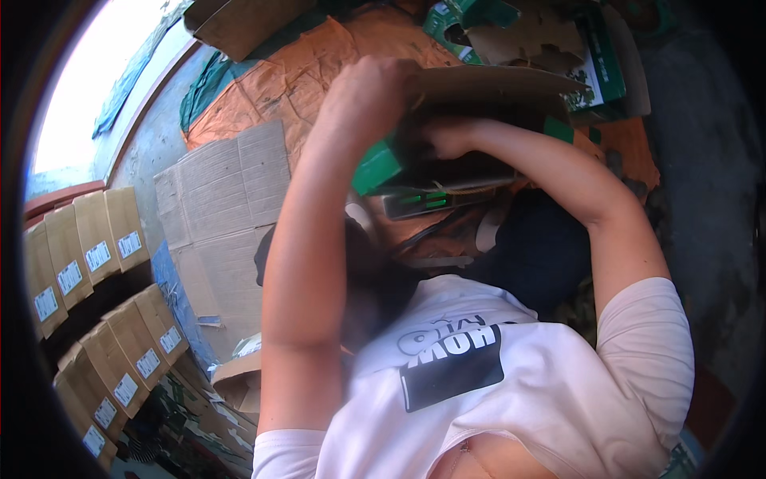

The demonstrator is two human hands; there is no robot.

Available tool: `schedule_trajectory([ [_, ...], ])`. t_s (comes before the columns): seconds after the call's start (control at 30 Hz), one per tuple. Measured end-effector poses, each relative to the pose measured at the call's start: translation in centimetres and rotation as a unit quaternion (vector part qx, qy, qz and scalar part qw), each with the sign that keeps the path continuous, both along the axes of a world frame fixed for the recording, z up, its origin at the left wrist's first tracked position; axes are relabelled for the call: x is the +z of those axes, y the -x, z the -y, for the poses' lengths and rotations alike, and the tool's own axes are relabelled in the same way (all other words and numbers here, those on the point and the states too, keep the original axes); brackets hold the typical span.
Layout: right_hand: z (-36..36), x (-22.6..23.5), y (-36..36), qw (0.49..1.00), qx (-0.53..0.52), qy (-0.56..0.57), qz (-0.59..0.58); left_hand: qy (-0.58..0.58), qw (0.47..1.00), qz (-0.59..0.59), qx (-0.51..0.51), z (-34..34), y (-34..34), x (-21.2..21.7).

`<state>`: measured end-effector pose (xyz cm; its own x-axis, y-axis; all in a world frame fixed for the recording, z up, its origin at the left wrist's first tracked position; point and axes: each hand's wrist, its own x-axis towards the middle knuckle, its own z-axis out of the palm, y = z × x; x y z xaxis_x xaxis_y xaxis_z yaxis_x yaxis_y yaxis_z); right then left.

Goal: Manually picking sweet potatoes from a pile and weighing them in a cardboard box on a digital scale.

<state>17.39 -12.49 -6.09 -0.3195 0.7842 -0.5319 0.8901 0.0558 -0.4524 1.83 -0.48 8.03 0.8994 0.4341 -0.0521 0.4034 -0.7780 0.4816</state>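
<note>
In front of me stands an open cardboard box with a raised brown flap [499, 84] and green side flaps [377, 168]; its inside is dark. My left hand [373, 89] is over the box's far left corner, its fingers curled down beside the raised flap, slightly blurred. Into the opening reaches my right hand [452, 137], closed, with its fingertips lost in shadow. What either hand pinches is too hidden to name. Beneath the box's near edge, a weighing scale [423, 203] shows a lit green display.
Wrinkled orange sheeting [295, 84] covers the floor, with a flattened cardboard sheet [219, 199] at left. Labelled brown cartons [96, 247] stand in rows at far left. More green and brown boxes [598, 72] lie beyond, at upper right. My legs are either side of the scale.
</note>
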Motion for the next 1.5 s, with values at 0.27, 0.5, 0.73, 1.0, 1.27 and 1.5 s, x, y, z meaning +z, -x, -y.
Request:
schedule_trajectory([
  [0.27,16.4,14.5,-6.2,0.891,-0.325,-0.270,-0.169,-0.007,0.988,0.152,-0.033,-0.6,0.9,-2.0],
  [0.5,39.7,8.7,-11.2,0.648,-0.686,-0.321,-0.074,0.095,0.956,0.270,0.061,-4.0,1.9,-2.8],
  [0.73,61.2,-10.1,-2.7,0.643,-0.755,-0.123,0.018,0.133,0.930,0.290,0.182,-7.3,3.4,-3.9],
  [1.0,69.6,-18.4,8.6,0.670,-0.732,0.123,-0.015,0.029,0.965,0.217,0.143,-7.9,4.7,-0.5],
  [1.27,66.0,-17.6,15.9,0.723,-0.611,0.289,0.146,0.165,0.934,0.217,0.232,-9.8,8.7,-3.6],
  [1.5,70.2,-15.9,17.2,0.778,-0.461,0.360,0.229,0.245,0.916,0.174,0.265,-11.9,9.5,-7.1],
])
